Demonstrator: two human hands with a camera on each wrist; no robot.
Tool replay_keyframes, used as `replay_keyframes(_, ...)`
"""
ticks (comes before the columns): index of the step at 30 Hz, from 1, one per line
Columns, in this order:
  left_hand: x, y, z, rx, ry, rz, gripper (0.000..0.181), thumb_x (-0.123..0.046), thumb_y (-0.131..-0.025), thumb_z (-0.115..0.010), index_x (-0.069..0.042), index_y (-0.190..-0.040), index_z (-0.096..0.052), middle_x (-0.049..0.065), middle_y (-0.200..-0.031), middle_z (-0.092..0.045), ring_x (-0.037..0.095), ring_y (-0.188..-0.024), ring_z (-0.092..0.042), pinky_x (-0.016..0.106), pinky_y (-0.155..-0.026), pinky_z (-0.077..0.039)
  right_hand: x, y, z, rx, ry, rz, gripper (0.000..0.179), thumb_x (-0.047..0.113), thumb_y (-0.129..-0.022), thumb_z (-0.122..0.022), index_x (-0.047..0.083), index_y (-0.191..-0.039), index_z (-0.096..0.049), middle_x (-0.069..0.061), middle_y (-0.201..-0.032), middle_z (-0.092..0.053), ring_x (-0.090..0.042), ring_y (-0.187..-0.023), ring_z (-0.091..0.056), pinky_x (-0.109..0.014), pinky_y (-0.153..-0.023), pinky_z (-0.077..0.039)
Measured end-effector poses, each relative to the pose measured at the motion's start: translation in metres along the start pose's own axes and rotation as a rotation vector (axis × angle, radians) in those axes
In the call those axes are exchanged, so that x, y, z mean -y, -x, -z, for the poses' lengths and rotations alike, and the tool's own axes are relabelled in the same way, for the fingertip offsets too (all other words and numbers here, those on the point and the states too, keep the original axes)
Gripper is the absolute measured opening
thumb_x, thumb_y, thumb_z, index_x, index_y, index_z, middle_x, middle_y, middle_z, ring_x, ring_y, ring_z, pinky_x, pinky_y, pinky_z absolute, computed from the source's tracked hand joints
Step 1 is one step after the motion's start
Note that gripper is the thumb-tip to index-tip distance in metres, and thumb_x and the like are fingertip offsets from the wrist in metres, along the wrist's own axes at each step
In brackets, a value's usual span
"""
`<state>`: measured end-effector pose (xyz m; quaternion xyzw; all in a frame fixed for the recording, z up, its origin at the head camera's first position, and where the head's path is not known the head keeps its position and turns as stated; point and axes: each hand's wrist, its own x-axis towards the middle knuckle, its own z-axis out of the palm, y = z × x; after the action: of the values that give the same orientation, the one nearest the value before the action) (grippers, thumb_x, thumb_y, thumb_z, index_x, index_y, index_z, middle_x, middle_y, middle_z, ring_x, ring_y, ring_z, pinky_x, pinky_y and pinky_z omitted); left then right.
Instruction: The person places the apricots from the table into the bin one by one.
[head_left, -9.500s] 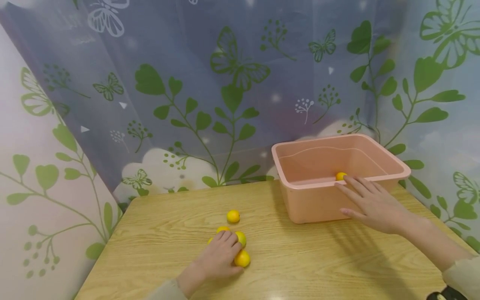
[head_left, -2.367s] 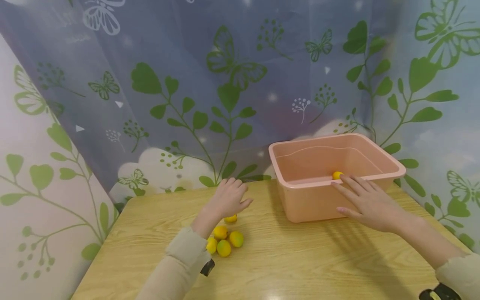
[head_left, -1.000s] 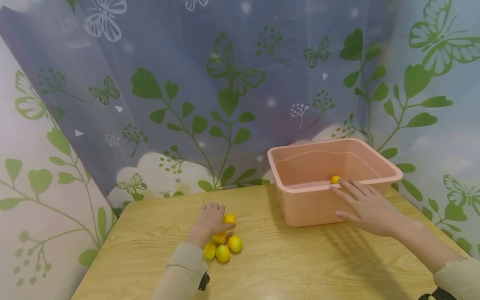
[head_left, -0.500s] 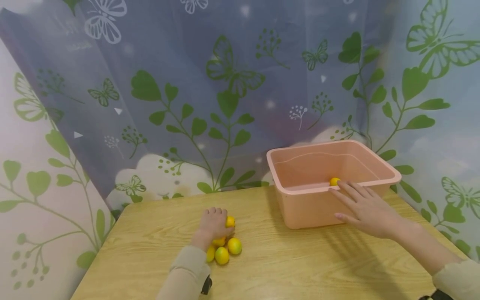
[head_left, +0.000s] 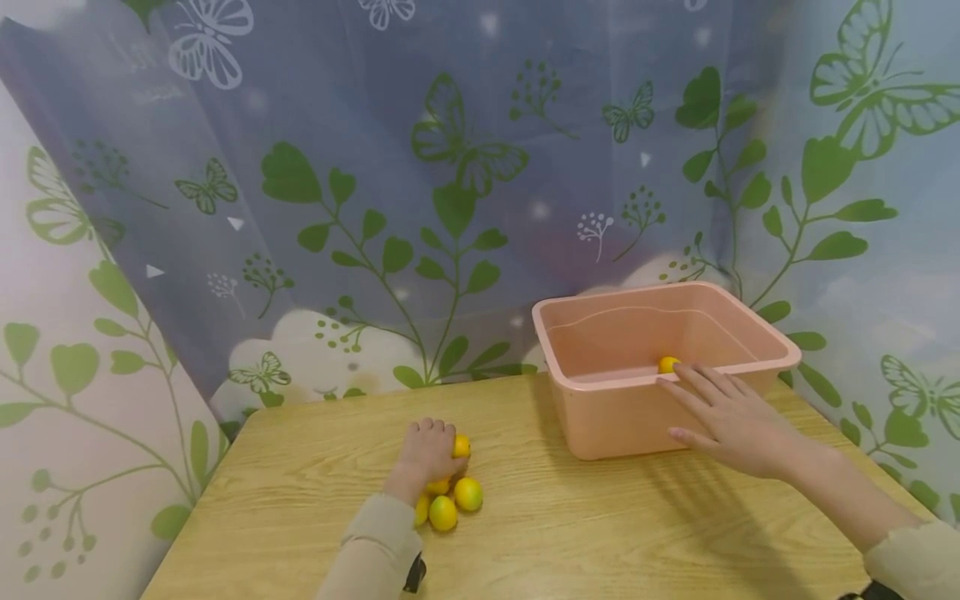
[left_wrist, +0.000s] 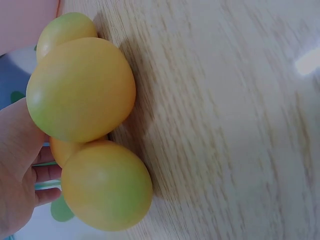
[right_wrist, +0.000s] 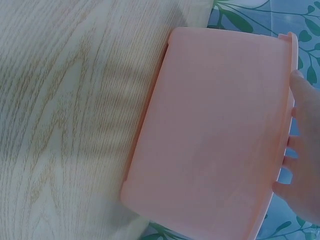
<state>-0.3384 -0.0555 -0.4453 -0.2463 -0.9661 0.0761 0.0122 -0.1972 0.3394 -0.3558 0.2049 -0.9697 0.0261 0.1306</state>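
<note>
Several small yellow-orange citrus fruits with green tinges sit in a cluster on the wooden table, among them a greenish one (head_left: pixel 443 513) and another (head_left: pixel 468 494) at its right. At the far end of this cluster my left hand (head_left: pixel 426 457) holds the farthest citrus fruit (head_left: pixel 461 446), the thumb on its near side. That hand covers part of the group; the left wrist view shows its palm and fingers behind two large-looking fruits (left_wrist: pixel 107 185). My right hand (head_left: pixel 738 425) rests with extended fingers at the near rim of a pink plastic basin (head_left: pixel 622 421).
One yellow fruit (head_left: pixel 668 365) lies inside the basin, partly seen over its rim. The basin stands at the table's back right, by a hanging cloth (head_left: pixel 337 250) printed with leaves and butterflies. Wooden tabletop (head_left: pixel 540 533) lies between the cluster and the basin.
The fruits have been drawn closer together since the earliest frame. My left hand, raised over the far fruit, has come down beside it and shifted slightly right. My right hand stays at the basin.
</note>
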Motion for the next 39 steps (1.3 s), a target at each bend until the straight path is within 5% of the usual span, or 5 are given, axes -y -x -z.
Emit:
replay_keyframes(10,0.003,-0.003,0.000,-0.058,0.079,-0.006,0.051,-0.046,-0.084,-0.057,-0.002,-0.111,-0.056,0.013,-0.105,-0.056,0.028,-0.096,-0.048,0.045,-0.087,-0.037,0.000,-0.001,0.003,0.001,-0.005,0.019,0.064,0.044,-0.092,-0.051,0.005,-0.141,-0.036,-0.025,-0.145,-0.025,-0.046,-0.130,-0.023,-0.060,-0.099,-0.021)
replay_keyframes(21,0.002,-0.004,0.028,-0.089,0.101,-0.017,0.050,-0.043,-0.086,-0.058,-0.003,-0.115,-0.055,0.013,-0.110,-0.056,0.030,-0.105,-0.049,0.045,-0.091,-0.037,-0.002,-0.001,0.001,-0.031,-0.003,0.031,0.063,0.042,-0.093,-0.051,0.006,-0.141,-0.035,-0.025,-0.145,-0.026,-0.046,-0.129,-0.024,-0.059,-0.099,-0.021)
replay_keyframes(39,-0.013,-0.009,0.065,-0.156,0.015,-0.103,0.050,-0.046,-0.087,-0.059,-0.005,-0.116,-0.057,0.011,-0.117,-0.057,0.028,-0.111,-0.049,0.043,-0.092,-0.038,0.001,-0.001,0.003,-0.007,0.001,0.019,0.064,0.044,-0.093,-0.050,0.004,-0.141,-0.036,-0.026,-0.145,-0.025,-0.046,-0.130,-0.022,-0.058,-0.100,-0.020)
